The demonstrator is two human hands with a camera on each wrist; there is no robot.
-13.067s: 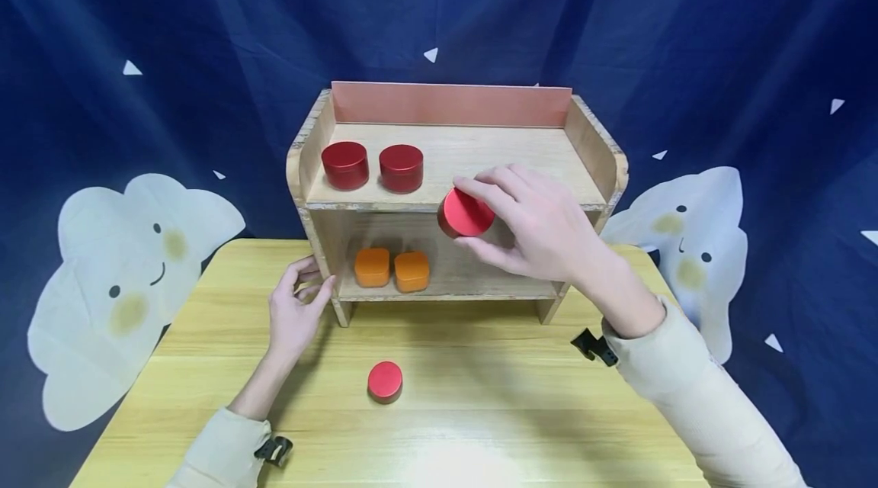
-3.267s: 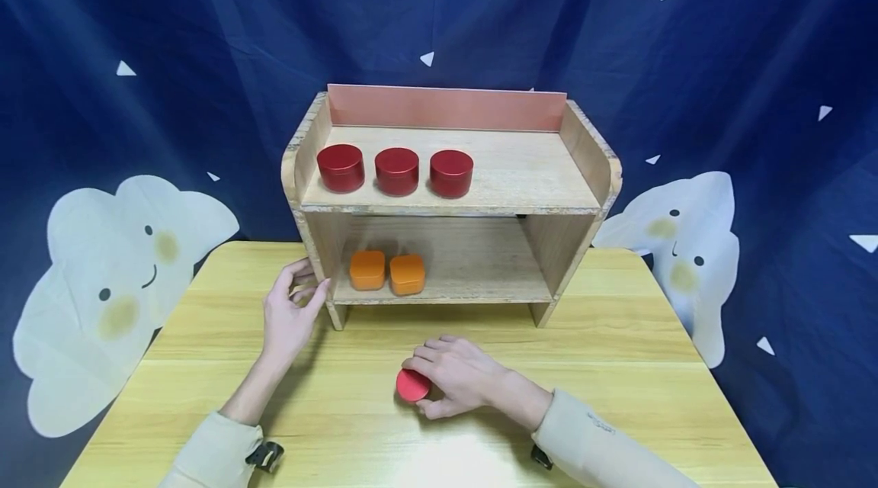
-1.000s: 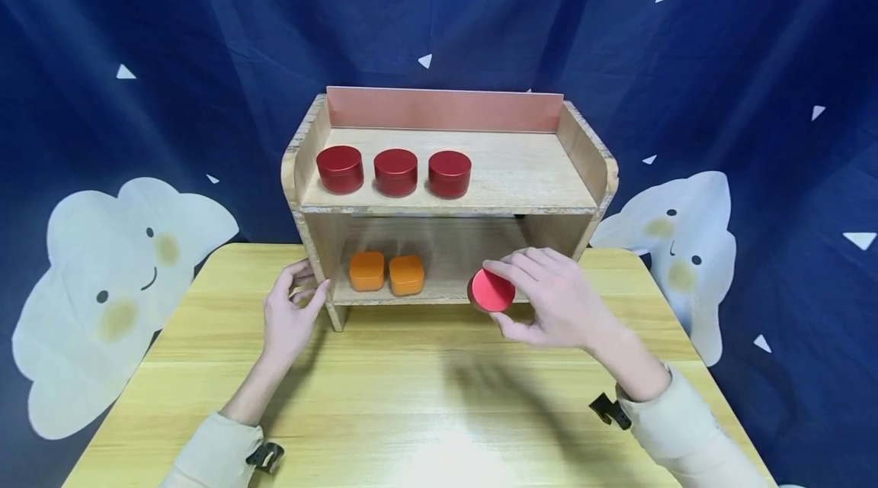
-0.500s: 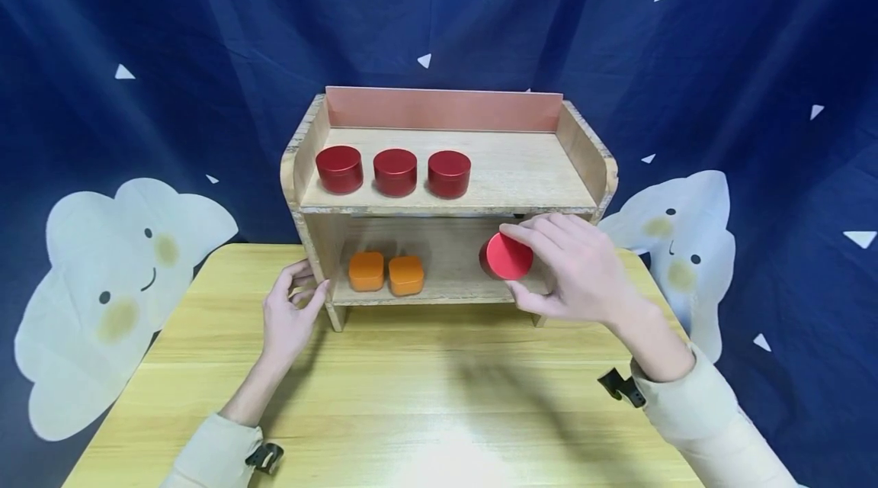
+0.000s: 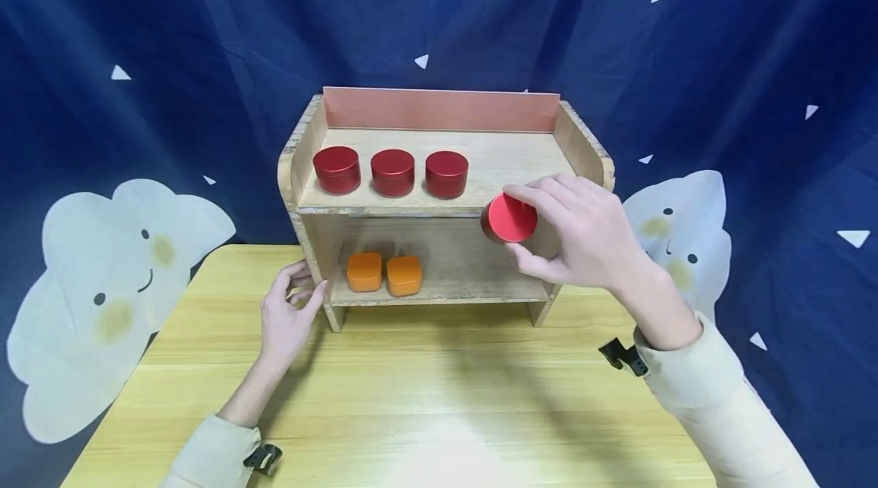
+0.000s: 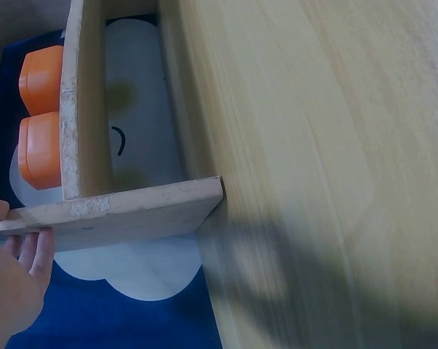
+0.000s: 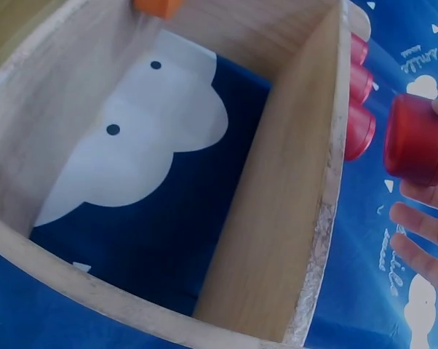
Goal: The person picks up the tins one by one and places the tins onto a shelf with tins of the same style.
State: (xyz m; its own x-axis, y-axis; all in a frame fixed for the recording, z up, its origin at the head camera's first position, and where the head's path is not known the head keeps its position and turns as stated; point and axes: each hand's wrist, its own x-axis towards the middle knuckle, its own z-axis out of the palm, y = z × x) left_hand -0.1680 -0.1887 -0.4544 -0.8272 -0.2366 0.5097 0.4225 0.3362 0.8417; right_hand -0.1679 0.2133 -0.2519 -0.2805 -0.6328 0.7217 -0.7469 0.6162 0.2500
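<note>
My right hand (image 5: 583,232) pinches a round red tin (image 5: 512,218) between thumb and fingers, in the air before the top shelf's front edge. In the right wrist view that tin (image 7: 415,139) is apart from the shelf. Three more red tins stand in a row on the top board: left (image 5: 337,170), middle (image 5: 393,173) and right (image 5: 447,174). My left hand (image 5: 289,316) grips the left side panel of the wooden shelf (image 5: 439,300) low down. The left wrist view shows the thumb and fingers (image 6: 41,254) on either side of that panel.
Two orange rounded-square tins, one at the left (image 5: 364,271) and one beside it (image 5: 405,276), sit on the lower board. The shelf has raised side panels and a pink back strip (image 5: 439,109). It stands on a wooden table (image 5: 411,389) before a blue curtain (image 5: 274,30).
A third red tin has joined the top row. My right hand has picked up the last red tin from the table and lifted it to the top board's edge. The left hand stays put.
</note>
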